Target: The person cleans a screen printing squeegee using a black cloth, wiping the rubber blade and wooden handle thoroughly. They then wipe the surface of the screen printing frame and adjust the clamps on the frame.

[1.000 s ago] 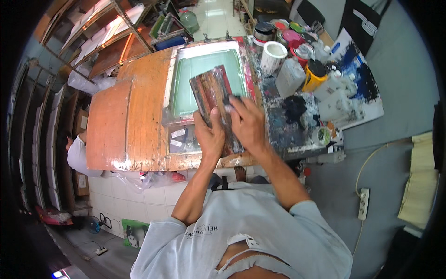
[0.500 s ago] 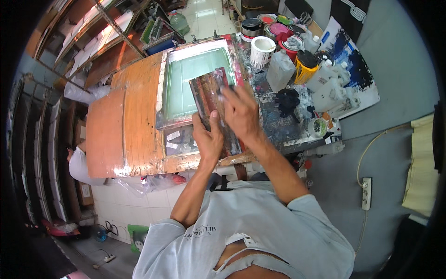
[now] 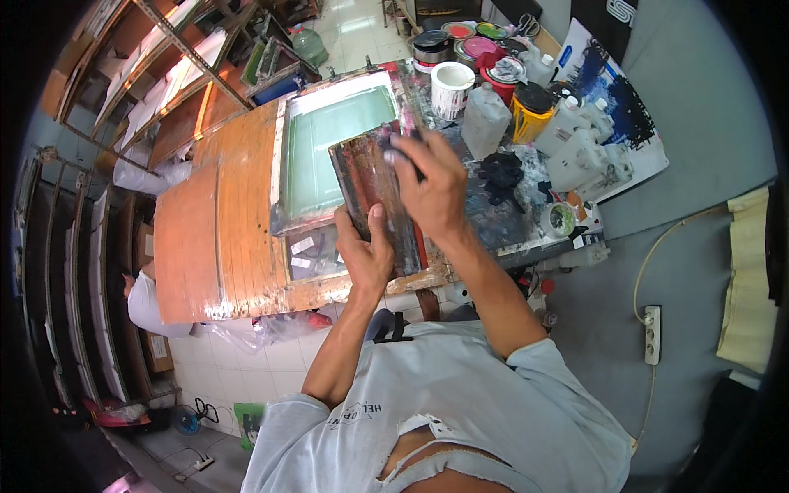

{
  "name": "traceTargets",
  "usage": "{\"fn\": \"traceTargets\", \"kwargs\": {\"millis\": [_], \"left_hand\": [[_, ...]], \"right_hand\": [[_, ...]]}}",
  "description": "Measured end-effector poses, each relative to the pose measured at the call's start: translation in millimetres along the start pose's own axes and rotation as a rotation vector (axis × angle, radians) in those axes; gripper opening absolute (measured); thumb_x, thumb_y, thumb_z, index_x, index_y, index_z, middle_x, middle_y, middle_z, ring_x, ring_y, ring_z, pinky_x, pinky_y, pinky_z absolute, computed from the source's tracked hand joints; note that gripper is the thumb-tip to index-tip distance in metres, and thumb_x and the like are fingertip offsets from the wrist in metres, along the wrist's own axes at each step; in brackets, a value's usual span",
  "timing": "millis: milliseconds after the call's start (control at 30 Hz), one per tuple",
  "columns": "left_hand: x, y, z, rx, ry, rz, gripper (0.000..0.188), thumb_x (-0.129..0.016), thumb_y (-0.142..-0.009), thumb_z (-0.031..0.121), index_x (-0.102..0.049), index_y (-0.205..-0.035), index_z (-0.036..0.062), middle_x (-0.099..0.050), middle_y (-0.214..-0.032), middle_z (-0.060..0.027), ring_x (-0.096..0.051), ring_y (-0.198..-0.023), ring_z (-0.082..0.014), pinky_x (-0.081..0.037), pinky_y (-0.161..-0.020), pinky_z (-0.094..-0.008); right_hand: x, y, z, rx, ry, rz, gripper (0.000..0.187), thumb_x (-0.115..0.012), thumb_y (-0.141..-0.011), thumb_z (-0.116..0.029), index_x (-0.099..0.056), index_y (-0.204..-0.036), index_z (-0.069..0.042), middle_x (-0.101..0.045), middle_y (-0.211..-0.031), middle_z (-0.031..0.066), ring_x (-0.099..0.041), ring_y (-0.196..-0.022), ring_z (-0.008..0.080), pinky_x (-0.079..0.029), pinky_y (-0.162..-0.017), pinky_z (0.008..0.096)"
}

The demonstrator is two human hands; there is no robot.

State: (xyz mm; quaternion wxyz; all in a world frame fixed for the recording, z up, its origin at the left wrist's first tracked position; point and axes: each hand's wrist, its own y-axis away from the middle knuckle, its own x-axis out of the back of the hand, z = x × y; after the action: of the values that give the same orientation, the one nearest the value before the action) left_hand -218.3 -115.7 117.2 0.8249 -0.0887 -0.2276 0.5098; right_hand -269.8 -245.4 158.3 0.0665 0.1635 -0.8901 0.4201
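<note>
Blur and overlap at the frame's centre
The bare right hand [image 3: 436, 187] is blurred toward its tips; anything pinched there is unclear. The bare left hand [image 3: 366, 253] is partly hidden behind the long, paint-stained rectangular block [image 3: 367, 177], which covers the lower right of the white-framed, pale-green screen [image 3: 337, 131]. The torn pale-grey T-shirt [image 3: 460, 378] runs off the bottom edge.

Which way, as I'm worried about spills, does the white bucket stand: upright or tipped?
Upright: the white bucket shows its round rim on top, smeared side below.
</note>
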Motion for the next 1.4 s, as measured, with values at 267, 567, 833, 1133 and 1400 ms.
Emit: {"fn": "traceTargets", "kwargs": {"millis": [267, 567, 833, 1133, 1400], "left_hand": [[2.0, 0.1, -11.2, -0.145, 0.029, 0.029, 0.032, -0.067, -0.098, 0.018, -0.054, -0.119, -0.0027, -0.068, -0.090, -0.0148, -0.060, -0.079, -0.0163, -0.051, -0.072, -0.0310], [30.3, -3.3, -48.2, -0.422, -0.026, 0.041, 0.037, -0.075, -0.090, 0.014, -0.058, -0.114, -0.0065, -0.068, -0.089, -0.0170, -0.066, -0.075, -0.0218, -0.052, -0.069, -0.0320], [59.5, -37.2, -42.6, -0.689, -0.169, -0.064, 0.042, -0.079, -0.086, 0.018, -0.059, -0.113, -0.0072, -0.067, -0.083, -0.0181, -0.066, -0.066, -0.0293, -0.053, -0.062, -0.0339], [82.1, -38.7, -72.3, -0.609, -0.091, -0.165, 0.045, -0.075, -0.089, 0.027, -0.059, -0.110, -0.0087, -0.066, -0.085, -0.0180, -0.066, -0.069, -0.0282, -0.052, -0.063, -0.0349], [81.3, -32.8, -61.1, -0.255, 0.078, -0.327, 0.048, -0.064, -0.096, 0.037, -0.060, -0.112, -0.0077, -0.063, -0.086, -0.0124, -0.059, -0.078, -0.0193, -0.048, -0.072, -0.0325]], "right_hand": [[7.9, 33.6, -15.3, 0.228, -0.014, -0.073, 0.031, -0.079, -0.076, 0.000, -0.075, -0.105, -0.007, -0.065, -0.099, 0.0162, -0.066, -0.088, 0.0310, -0.054, -0.072, 0.0369], [64.5, -42.5, -18.6, 0.149, -0.275, -0.332, 0.032, -0.075, -0.079, -0.004, -0.075, -0.111, -0.010, -0.066, -0.095, 0.0125, -0.066, -0.087, 0.0287, -0.051, -0.075, 0.0368], [52.7, -50.7, -12.0, 0.073, -0.233, -0.459, 0.011, -0.070, -0.090, -0.009, -0.071, -0.095, 0.000, -0.069, -0.073, 0.0114, -0.058, -0.058, 0.0189, -0.048, -0.059, 0.0321], [52.6, -46.0, 25.1, -0.470, -0.393, -0.674, 0.032, -0.061, -0.101, -0.031, -0.069, -0.096, 0.000, -0.067, -0.086, 0.0019, -0.059, -0.081, 0.0074, -0.049, -0.073, 0.0265], [52.2, -24.2, -3.2, -0.319, -0.820, -0.795, 0.034, -0.082, -0.086, -0.026, -0.066, -0.105, -0.003, -0.065, -0.100, 0.0022, -0.059, -0.092, 0.0084, -0.048, -0.079, 0.0243]]}}
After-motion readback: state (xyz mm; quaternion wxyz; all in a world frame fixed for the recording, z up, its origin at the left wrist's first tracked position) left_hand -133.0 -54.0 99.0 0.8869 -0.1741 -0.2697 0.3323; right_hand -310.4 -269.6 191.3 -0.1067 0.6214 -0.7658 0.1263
